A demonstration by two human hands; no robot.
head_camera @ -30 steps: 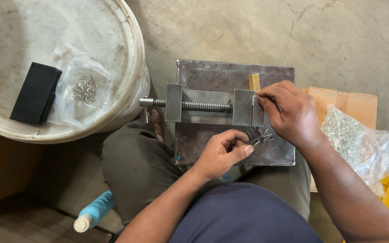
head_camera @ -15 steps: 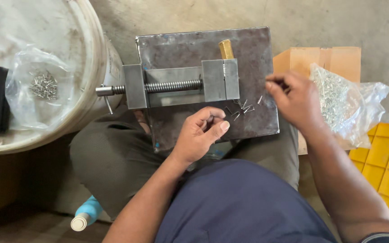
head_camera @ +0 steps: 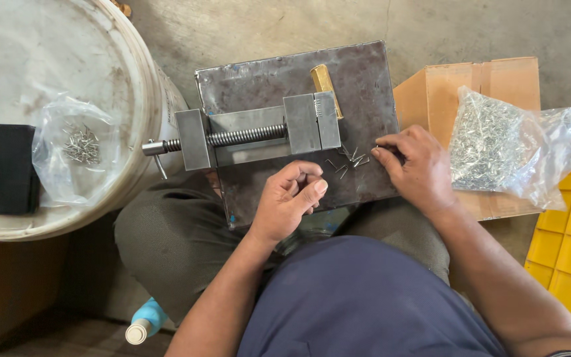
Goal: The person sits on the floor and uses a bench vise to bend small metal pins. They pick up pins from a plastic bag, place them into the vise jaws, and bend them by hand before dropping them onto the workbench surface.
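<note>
My right hand (head_camera: 416,170) rests on the steel plate (head_camera: 365,79), fingertips closed at the loose pins (head_camera: 349,159); whether they pinch one, I cannot tell. My left hand (head_camera: 291,201) is curled, thumb to fingers, contents hidden. Pins lie just below the vise (head_camera: 259,135).

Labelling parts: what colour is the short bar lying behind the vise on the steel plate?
Brass-yellow bar, behind the grey vise; the head view shows it clearly.
</note>
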